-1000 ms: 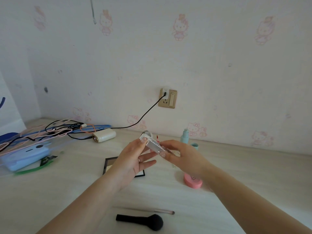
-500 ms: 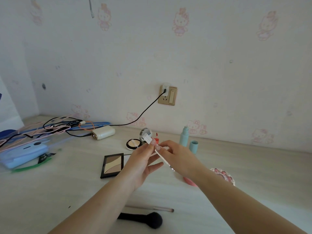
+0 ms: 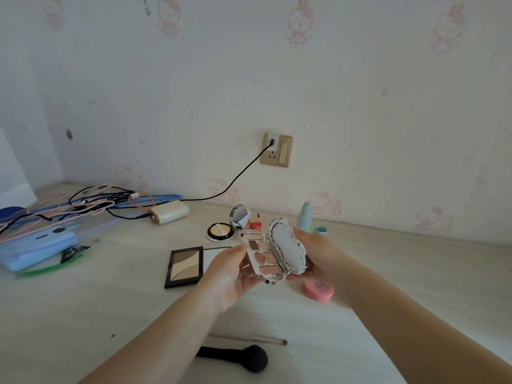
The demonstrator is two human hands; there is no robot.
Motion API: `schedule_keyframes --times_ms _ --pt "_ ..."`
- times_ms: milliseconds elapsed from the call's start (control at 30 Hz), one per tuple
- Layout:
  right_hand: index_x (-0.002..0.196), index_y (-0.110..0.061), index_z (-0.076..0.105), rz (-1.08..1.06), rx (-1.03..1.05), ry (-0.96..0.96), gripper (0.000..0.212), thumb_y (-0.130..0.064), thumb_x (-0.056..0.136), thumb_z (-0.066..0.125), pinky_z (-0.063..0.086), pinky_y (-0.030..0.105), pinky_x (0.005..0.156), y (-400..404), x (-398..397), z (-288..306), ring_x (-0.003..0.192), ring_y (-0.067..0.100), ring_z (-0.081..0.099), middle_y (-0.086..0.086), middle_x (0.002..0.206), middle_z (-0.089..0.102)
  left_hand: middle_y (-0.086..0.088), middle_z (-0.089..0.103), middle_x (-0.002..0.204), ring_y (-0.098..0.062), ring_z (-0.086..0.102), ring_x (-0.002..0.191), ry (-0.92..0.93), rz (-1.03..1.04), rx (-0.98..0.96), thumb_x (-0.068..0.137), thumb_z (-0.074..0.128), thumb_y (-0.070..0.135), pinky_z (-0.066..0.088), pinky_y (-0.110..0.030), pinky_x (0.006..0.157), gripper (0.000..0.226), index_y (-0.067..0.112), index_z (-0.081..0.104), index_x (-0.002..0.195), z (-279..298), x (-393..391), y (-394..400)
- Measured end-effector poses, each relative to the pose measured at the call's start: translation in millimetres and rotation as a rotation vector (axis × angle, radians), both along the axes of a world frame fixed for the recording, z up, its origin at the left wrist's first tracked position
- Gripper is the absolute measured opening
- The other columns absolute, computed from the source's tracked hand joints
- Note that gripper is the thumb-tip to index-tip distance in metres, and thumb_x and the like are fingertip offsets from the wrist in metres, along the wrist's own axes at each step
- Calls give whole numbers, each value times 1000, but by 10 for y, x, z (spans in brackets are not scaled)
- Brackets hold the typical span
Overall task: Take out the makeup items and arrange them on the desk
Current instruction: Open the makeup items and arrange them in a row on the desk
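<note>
The eyeshadow palette (image 3: 273, 252) is held open above the counter (image 3: 388, 273), long axis tilted toward the wall. Left hand (image 3: 231, 275) grips the pan half; right hand (image 3: 322, 257) grips the mirror lid. Bare counter lies nearer the right hand.

Left hand (image 3: 227, 275) and right hand (image 3: 321, 256) raised together, fingers curled, forearms converging.

Silver palette (image 3: 274, 253) holds pink and brown shades.
</note>
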State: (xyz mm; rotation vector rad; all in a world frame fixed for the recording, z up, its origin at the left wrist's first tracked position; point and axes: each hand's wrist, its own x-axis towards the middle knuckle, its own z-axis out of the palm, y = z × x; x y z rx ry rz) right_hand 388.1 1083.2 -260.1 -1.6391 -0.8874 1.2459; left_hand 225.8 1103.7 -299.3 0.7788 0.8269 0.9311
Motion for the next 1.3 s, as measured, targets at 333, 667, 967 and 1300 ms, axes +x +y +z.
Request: schedule_keyframes --times_ms 333,667,967,1300 --pt "99 -14 57 -32 -37 -124 34 -45 89 51 58 37 57 185 35 -241 79 27 65 14 99 60 -1 73 105 -16 64 99 357 -156 157 96 47 12 54 -27 66 23 18 68 104 -218 -90 -88" --pt "113 -12 60 60 -100 -175 46 -49 95 39 61 38 69 206 -101 -441 82 25 70 12 103 70 12 72 105 -14 62 108 690 -238 291 90 51 34 48 -25 73 24 33 71 104 -279 -249 23" --pt "120 -16 58 64 -99 -251 60 -59 82 40 55 48 85 323 -91 -541 99 30 64 9 110 66 4 73 97 -21 64 105 510 -150 181 92 57 18 49 -28 69 12 16 69 94 -322 -273 0" --pt "102 -12 61 96 -21 -408 35 -33 93 34 52 54 89 372 -113 -603 93 35 65 20 104 66 1 54 136 -16 59 112 554 -181 176 73 63 37 50 -22 62 62 14 56 130 -402 -357 80"
